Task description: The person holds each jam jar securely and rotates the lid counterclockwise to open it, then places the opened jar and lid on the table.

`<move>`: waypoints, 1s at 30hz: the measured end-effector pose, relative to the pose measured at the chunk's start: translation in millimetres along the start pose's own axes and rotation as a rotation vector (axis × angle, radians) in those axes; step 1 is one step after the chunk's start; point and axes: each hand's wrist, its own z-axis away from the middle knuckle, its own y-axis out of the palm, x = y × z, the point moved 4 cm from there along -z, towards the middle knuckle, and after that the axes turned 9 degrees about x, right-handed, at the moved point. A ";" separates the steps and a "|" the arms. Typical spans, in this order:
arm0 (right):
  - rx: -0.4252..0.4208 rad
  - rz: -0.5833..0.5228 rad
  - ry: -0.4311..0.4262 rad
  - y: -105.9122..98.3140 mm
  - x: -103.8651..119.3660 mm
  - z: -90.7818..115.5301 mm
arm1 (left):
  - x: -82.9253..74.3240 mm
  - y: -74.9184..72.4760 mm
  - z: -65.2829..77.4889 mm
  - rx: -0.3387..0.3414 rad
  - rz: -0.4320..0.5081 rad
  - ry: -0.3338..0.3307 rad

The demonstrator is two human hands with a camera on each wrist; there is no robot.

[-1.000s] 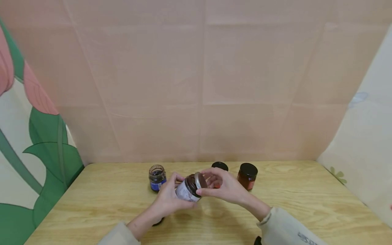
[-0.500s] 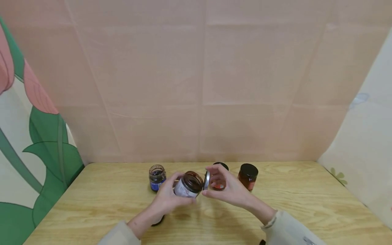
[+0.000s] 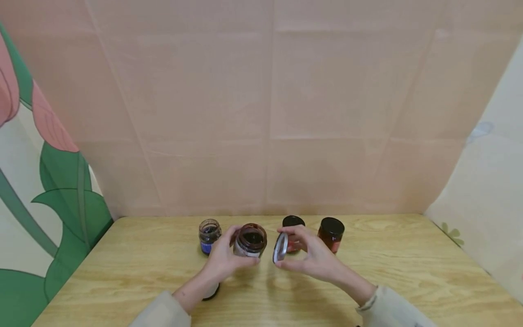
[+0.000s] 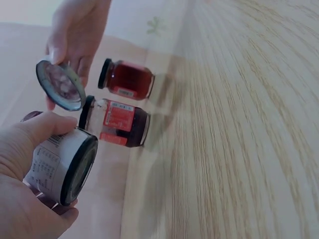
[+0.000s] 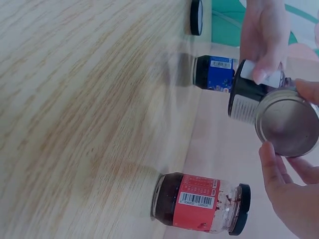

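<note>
My left hand (image 3: pixel 224 258) grips a glass jar (image 3: pixel 249 247) with a white label and dark contents, its fingers and thumb around the sides. The jar's mouth is uncovered and it is held above the table. To its right my right hand (image 3: pixel 314 258) pinches a round metal lid (image 3: pixel 280 248) by the rim, thumb below and fingers above. That lid stands on edge, apart from the jar, its inside turned toward the jar. In the left wrist view the base of the jar (image 4: pixel 52 167) shows, with the lid (image 4: pixel 61 84) beyond it.
A lidless jar with a blue label (image 3: pixel 207 247) stands left of my left hand. Two black-lidded jars, one with a red label (image 5: pixel 197 203) and one with reddish contents (image 4: pixel 130 79), stand behind my right hand. A black-rimmed lid (image 5: pixel 196 17) lies near my left forearm.
The right hand has drawn the lid off the jar's mouth and rightward, turning its inside toward the jar. The left hand has tipped the jar more upright.
</note>
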 end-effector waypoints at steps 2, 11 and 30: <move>0.002 0.013 -0.007 0.0 0.5 1.3 | -0.1 1.1 -1.2 -0.002 0.001 -0.005; 0.060 0.031 0.017 5.7 1.1 6.4 | -1.8 5.1 -2.9 -0.051 -0.053 -0.017; 0.196 0.032 0.071 21.5 -5.1 8.9 | 7.8 10.3 -16.2 -0.127 -0.133 -0.110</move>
